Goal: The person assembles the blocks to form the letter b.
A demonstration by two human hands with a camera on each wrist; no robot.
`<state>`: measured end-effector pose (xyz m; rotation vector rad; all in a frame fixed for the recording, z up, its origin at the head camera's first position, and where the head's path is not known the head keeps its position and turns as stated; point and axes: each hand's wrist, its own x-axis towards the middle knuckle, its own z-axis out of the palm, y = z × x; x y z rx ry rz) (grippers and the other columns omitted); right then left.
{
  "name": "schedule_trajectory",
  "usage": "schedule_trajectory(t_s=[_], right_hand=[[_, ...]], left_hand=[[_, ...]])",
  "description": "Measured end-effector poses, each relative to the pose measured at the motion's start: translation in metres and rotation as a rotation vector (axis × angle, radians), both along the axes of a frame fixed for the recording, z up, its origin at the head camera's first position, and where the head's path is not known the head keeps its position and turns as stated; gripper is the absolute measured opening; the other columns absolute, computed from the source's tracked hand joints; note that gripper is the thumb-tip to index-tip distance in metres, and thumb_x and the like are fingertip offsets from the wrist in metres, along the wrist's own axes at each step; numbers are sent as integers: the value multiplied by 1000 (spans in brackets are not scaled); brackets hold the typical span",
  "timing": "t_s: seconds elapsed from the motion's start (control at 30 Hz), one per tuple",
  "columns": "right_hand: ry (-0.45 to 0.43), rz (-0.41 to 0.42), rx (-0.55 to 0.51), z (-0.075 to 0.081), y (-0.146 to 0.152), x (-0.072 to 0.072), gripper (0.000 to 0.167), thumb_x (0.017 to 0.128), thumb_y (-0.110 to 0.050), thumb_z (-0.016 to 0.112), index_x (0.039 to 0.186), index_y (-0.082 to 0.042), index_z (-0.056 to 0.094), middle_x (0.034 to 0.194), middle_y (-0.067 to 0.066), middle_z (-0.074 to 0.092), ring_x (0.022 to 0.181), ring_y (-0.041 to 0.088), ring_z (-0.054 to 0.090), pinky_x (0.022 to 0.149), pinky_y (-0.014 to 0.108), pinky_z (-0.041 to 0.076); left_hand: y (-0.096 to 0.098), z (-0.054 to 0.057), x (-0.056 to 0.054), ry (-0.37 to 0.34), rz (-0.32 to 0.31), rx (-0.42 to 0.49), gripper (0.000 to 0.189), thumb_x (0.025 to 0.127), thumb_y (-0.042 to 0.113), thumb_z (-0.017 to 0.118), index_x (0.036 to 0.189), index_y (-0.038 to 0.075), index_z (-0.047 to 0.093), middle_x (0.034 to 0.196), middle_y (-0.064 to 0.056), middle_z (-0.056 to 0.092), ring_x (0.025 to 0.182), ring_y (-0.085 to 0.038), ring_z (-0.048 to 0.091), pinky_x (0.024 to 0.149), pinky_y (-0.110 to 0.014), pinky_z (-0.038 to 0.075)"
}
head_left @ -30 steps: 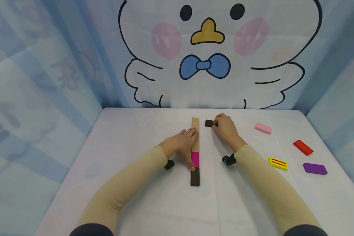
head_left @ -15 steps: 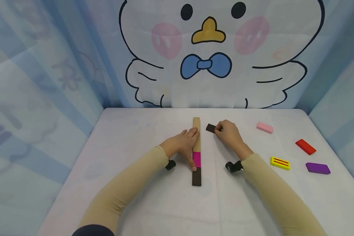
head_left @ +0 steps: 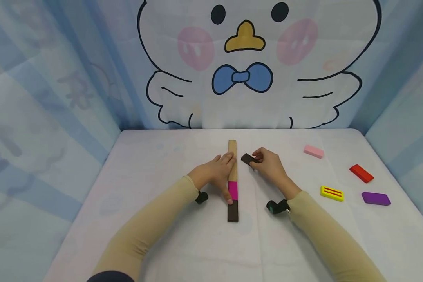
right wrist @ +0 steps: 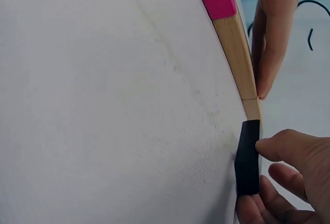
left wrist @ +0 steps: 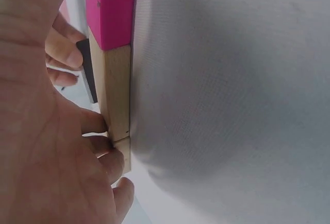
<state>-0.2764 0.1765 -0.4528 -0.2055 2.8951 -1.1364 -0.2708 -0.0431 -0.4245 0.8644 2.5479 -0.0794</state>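
In the head view a straight row of blocks lies on the white table: natural wood point(head_left: 232, 145) at the far end, a magenta block point(head_left: 233, 190) in the middle, a dark brown block point(head_left: 233, 212) nearest. My left hand point(head_left: 216, 172) rests along the row's left side, fingers spread over the wood and thumb at the magenta and brown blocks. A seam between two wooden pieces point(left wrist: 117, 87) shows by its fingertips in the left wrist view. Just right of the row, my right hand point(head_left: 269, 167) pinches a dark block point(right wrist: 248, 157) between thumb and fingers, tilted against the row's line.
Off to the right lie a pink block point(head_left: 313, 151), a red block point(head_left: 361, 173), a yellow block with red stripes point(head_left: 332, 193) and a purple block point(head_left: 376, 198). Behind the table's back edge hangs a cloth point(head_left: 246, 105) with a cartoon bird.
My right hand has drawn the dark block nearer to me and a little toward the row, turning it from level to slanted. The left hand stays on the row.
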Motion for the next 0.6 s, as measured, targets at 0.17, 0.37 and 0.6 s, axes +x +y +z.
schedule_trajectory(t_s=[0.17,0.37,0.6], right_hand=[[8,5,-21,-1,-3,3,39,93,-13,74,129,-1,61,119,22,71,112,37,68,98,50,53],[10,36,-45,-1,-5,2,40,93,-9,74,129,0,61,118,21,70,114,38,67,99,50,53],[-1,66,-39,1,-8,3,40,91,-10,74,129,-1,63,117,19,70,111,35,68,94,48,55]], left_hand=[[-1,-3,-1,-2,0,18,156,59,82,83,166,4,1,174,-15,-7,162,-25,-7,132,-43,2],[-2,-4,-1,-2,3,21,156,59,82,83,166,4,0,175,-14,-7,162,-24,-7,132,-43,3],[-3,-3,-1,1,-6,25,156,59,82,83,166,4,1,175,-15,-6,162,-24,-6,132,-44,4]])
